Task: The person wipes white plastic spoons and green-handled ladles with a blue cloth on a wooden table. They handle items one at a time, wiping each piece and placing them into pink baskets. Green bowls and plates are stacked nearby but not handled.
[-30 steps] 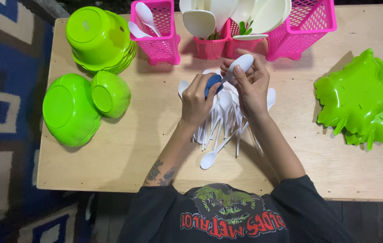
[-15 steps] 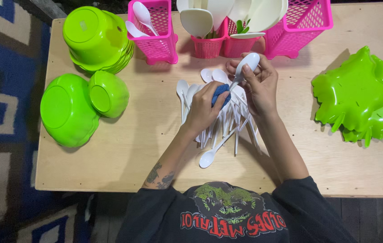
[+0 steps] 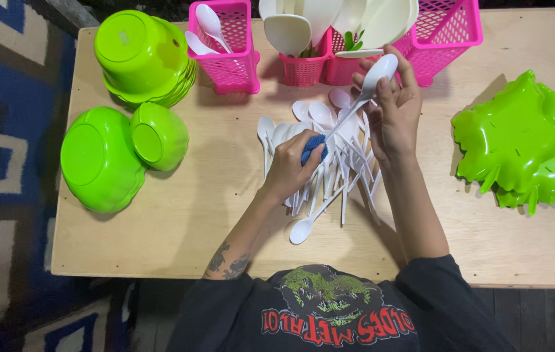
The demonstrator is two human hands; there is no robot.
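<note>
Pinching a white spoon (image 3: 370,85) in right hand (image 3: 395,114), left hand (image 3: 288,166) grips blue cloth (image 3: 313,147) above spoon pile (image 3: 329,163).

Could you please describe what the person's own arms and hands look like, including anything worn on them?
Both hands, the left hand and right hand, are bare: no gloves, rings or watch show. The forearms are bare too. The left forearm carries dark tattoos near the elbow. Black sleeves of a dark printed shirt end around the elbows.

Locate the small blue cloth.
In the head view, the small blue cloth sits mid-table, pinched in the left hand against the white plastic spoon, above the pile of white spoons.
</note>
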